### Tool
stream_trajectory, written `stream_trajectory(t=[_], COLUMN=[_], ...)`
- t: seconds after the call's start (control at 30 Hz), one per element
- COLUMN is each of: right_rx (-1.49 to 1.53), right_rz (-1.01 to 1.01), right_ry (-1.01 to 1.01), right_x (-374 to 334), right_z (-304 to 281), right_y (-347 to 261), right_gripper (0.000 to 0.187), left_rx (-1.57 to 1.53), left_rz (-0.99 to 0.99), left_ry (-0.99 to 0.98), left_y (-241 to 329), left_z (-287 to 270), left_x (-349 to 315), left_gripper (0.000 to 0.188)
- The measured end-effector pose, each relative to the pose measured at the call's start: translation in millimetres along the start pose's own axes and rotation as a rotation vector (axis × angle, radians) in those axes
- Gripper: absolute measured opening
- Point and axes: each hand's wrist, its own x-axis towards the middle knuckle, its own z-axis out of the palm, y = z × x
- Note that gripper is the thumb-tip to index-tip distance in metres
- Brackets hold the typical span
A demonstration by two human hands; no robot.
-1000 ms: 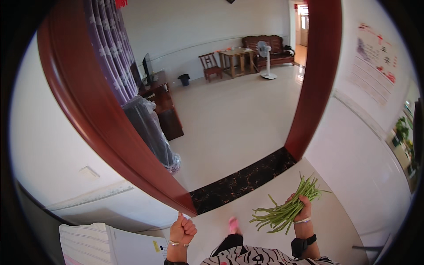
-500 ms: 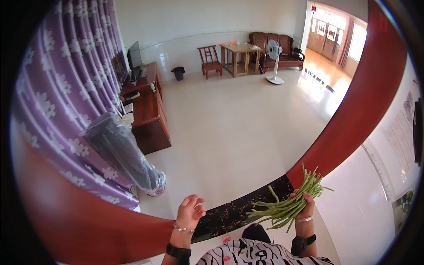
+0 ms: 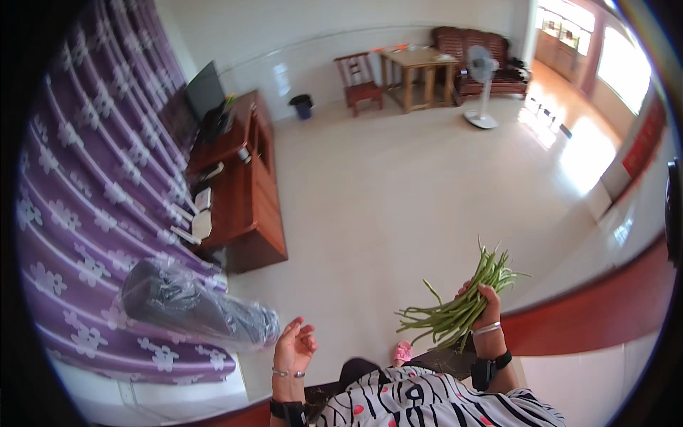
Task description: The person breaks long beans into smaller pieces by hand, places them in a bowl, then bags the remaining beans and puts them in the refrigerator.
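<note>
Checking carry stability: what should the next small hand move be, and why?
Probably bring the left hand under the loose ends of the green stalks: it looks empty, its fingers loosely curled, while the right hand alone grips the bundle, whose stalks splay at both ends.

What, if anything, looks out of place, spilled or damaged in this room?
Only mildly, the grey object beside the purple curtain: it is wrapped in clear plastic, unlike the uncovered cabinet. Nothing looks spilled or damaged; the right hand holds its green stalks bunched.
</note>
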Motion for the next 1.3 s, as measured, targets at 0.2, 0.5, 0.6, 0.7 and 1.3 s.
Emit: stream_trajectory(t=[0.2, 0.5, 0.6, 0.7, 1.3], right_rx=[-0.030, -0.122, -0.067, -0.101, -0.240], right_rz=[0.118, 0.155, 0.082, 0.051, 0.386], right_ry=[-0.117, -0.102, -0.112, -0.111, -0.114], right_x=[158, 346, 405, 459, 821], right_z=[69, 159, 193, 211, 330], right_y=[21, 46, 33, 31, 114], right_gripper=[0.030, 0.025, 0.025, 0.025, 0.037], left_rx=[0.033, 0.206, 0.283, 0.373, 0.015], left_rz=[0.167, 0.145, 0.138, 0.190, 0.209], left_ry=[0.086, 0.280, 0.338, 0.414, 0.851], left_y=[54, 141, 164, 184, 307], left_z=[26, 46, 73, 87, 47], left_x=[90, 337, 422, 498, 822], left_gripper=[0.022, 0.049, 0.054, 0.058, 0.074])
